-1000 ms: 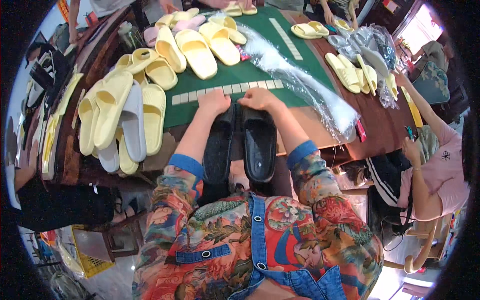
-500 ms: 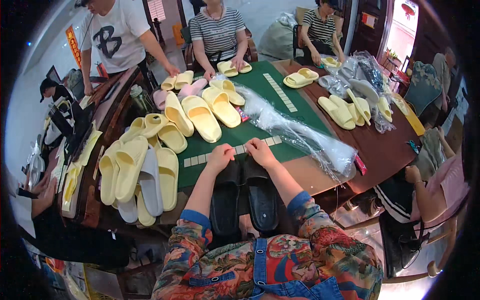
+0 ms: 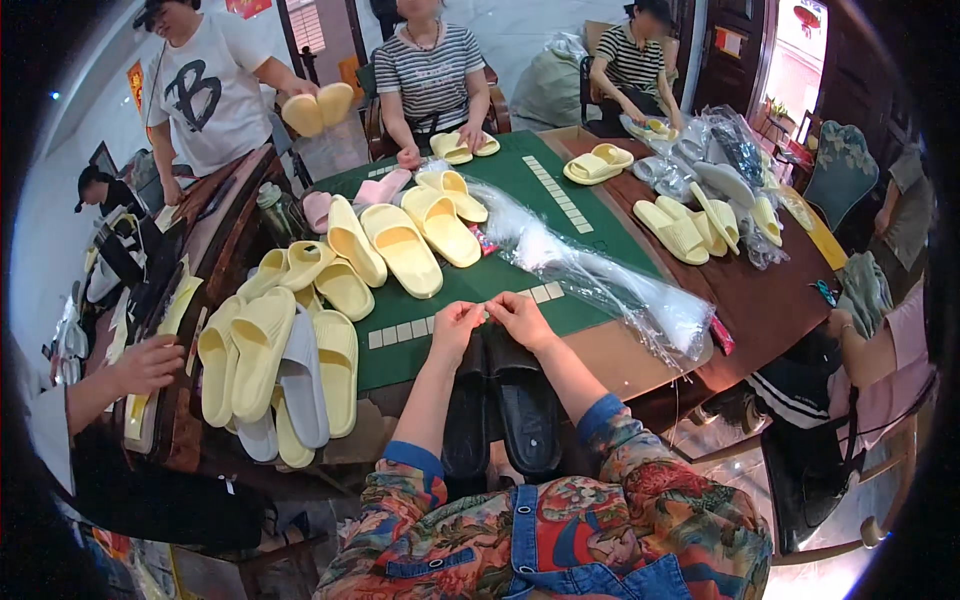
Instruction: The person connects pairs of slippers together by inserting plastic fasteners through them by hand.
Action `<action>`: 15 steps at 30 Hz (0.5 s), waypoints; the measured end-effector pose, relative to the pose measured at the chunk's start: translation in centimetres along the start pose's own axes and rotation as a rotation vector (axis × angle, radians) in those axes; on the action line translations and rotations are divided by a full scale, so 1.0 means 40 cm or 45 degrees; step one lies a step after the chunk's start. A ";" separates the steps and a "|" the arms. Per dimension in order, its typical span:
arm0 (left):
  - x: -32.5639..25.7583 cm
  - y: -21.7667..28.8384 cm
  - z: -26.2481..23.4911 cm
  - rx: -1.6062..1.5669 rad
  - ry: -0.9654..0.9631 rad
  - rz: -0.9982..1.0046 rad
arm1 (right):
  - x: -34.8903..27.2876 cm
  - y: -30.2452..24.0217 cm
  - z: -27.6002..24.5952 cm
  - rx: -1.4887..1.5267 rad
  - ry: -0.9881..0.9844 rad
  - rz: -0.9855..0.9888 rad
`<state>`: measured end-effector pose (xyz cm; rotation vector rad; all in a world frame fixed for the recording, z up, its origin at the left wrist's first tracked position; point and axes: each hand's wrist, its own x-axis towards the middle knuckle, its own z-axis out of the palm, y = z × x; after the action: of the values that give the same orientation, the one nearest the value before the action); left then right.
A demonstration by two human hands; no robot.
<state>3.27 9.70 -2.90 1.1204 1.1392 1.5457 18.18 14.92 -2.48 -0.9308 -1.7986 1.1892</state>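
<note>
Above the table's near edge, my left hand (image 3: 460, 328) and my right hand (image 3: 516, 320) meet at the fingertips. Both are closed in a pinch, and between them is something too small to make out. Below my hands a pair of black slippers hangs toe-down side by side, a left slipper (image 3: 466, 425) and a right slipper (image 3: 528, 425); my hands hide their upper ends. Just beyond my fingers a row of pale tiles (image 3: 405, 333) crosses the green mat (image 3: 590, 315).
Yellow slippers (image 3: 402, 252) and a grey slipper (image 3: 303, 380) pile up at left. Clear plastic bags (image 3: 620, 285) lie to the right of my hands. More bagged slippers (image 3: 690, 225) sit at far right. Several co-workers surround the table; one's hand (image 3: 148, 365) extends at left.
My hands have come together from slightly apart. The co-worker at back left has lifted a yellow pair off the table. Another person's hand at left has moved up toward the slipper pile.
</note>
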 end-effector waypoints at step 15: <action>-0.005 -0.069 -0.014 -0.166 0.349 0.033 | -0.023 -0.037 0.010 -0.199 0.006 -0.108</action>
<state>3.16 9.93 -5.70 0.8577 1.1864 1.8074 18.02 13.52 -1.39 -0.9343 -1.9294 1.0038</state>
